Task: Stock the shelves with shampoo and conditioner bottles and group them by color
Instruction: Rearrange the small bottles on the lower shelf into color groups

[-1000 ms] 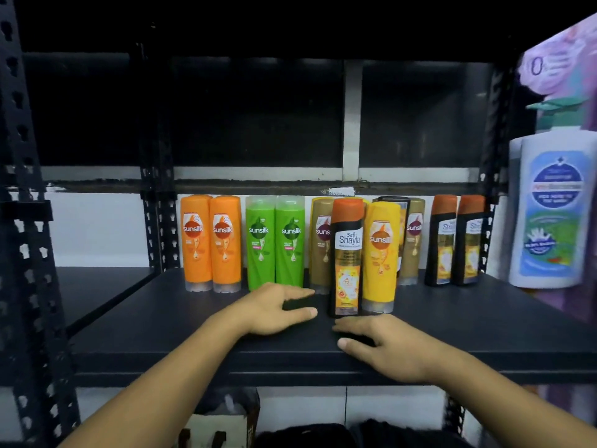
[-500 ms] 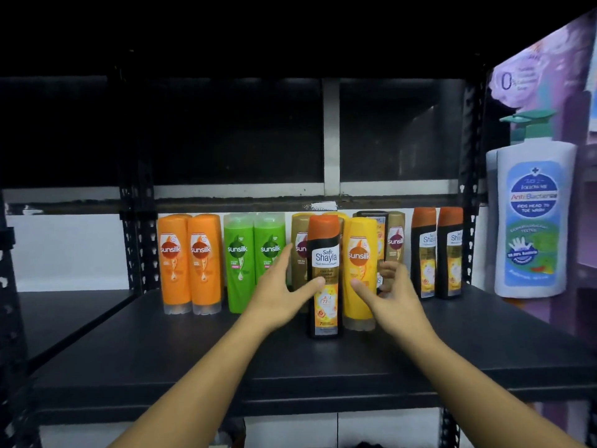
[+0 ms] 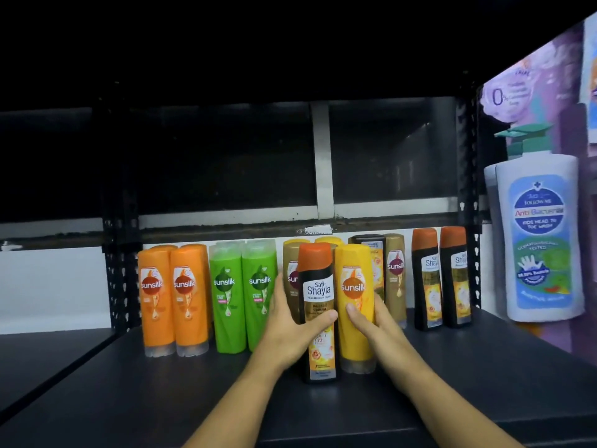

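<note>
On the dark shelf stands a row of bottles: two orange Sunsilk bottles, two green ones, gold-brown ones, and two black Safi Shayla bottles with orange caps at the right. In front of the row stand a black Safi Shayla bottle and a yellow Sunsilk bottle. My left hand grips the black bottle, thumb across its front. My right hand grips the yellow bottle from its right side, thumb on its front.
A large white pump bottle with a blue label stands on the shelf to the right, by a purple display panel. Black perforated uprights frame the bay. A lower dark shelf lies to the left. The shelf's front half is bare.
Both hands lifted off the shelf surface, reached forward to the two front bottles, and closed around them: left on the black one, right on the yellow one.
</note>
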`<state>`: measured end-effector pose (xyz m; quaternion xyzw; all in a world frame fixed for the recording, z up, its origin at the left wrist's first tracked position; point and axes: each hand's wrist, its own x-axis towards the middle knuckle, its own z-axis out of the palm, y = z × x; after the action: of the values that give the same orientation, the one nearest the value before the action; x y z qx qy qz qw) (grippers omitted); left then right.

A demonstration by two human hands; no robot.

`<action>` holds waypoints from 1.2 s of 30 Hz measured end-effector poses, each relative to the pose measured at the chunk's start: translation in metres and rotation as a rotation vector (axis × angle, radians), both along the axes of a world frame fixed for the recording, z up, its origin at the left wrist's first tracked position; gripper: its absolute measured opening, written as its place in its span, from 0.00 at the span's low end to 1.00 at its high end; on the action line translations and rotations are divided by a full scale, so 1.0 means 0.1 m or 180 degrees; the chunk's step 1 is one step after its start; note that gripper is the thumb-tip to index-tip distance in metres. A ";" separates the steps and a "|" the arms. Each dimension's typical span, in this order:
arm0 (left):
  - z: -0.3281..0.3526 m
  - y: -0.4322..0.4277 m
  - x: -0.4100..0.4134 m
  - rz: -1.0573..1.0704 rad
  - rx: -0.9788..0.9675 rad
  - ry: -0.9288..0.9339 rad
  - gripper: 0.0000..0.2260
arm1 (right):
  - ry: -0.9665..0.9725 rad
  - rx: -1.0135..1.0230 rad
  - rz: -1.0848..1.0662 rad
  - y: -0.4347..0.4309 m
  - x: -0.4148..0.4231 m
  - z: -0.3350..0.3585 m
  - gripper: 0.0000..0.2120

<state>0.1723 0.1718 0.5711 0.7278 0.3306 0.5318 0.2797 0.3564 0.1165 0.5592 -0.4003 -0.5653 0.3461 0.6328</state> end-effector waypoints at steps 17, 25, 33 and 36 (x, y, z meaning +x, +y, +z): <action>-0.08 0.13 0.03 0.0205 -0.0009 0.0124 0.59 | 0.0135 -0.0046 0.0373 0.10 0.03 -0.04 0.19; -0.07 0.03 -0.06 -0.0403 -0.0076 -0.0033 0.39 | 0.0121 -0.0076 0.0544 0.05 0.02 -0.06 0.24; -0.06 -0.16 -0.08 -0.0581 0.0107 -0.0033 0.47 | 0.0024 -0.0058 0.0610 -0.16 -0.02 -0.03 0.30; -0.09 -0.22 -0.04 -0.0620 0.0149 -0.0060 0.48 | -0.0059 -0.0022 0.0564 -0.33 -0.01 -0.02 0.34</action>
<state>0.1684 0.1493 0.5623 0.7578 0.2431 0.5166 0.3160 0.3554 0.0839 0.5572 -0.3541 -0.6031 0.3990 0.5930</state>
